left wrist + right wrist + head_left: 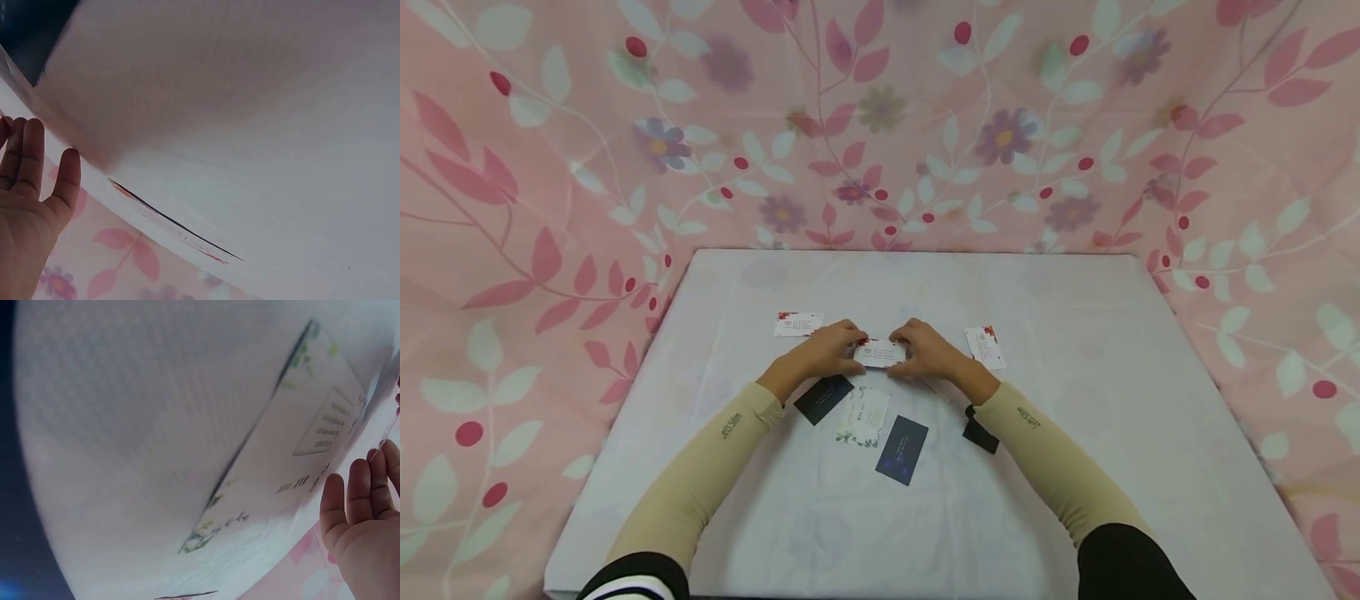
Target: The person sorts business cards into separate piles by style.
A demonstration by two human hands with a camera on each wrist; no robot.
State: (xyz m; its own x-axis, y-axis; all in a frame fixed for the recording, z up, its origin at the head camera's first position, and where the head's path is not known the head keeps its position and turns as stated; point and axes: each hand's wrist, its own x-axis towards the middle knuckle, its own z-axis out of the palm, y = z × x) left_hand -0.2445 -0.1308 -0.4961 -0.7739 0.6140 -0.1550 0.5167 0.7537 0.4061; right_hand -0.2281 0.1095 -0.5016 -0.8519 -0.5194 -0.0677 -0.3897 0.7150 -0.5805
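In the head view a white business card (880, 354) with red floral corners is held between both hands near the middle of the table. My left hand (829, 348) pinches its left end, and my right hand (932, 350) pinches its right end. Whether it is one card or a thin stack, I cannot tell. In the left wrist view the left hand (31, 194) shows at the left edge, with what it grips mostly out of frame. The right hand (369, 512) shows at the right wrist view's edge, thumb and fingertips at a thin card edge.
Red-flowered white cards lie left (798, 324) and right (985, 347). Nearer are a dark card (823, 400), a green-leaf card (863, 417), another dark card (902, 450) and one (981, 435) partly under the right forearm. A floral curtain (880, 125) hangs behind the white-covered table (1075, 300).
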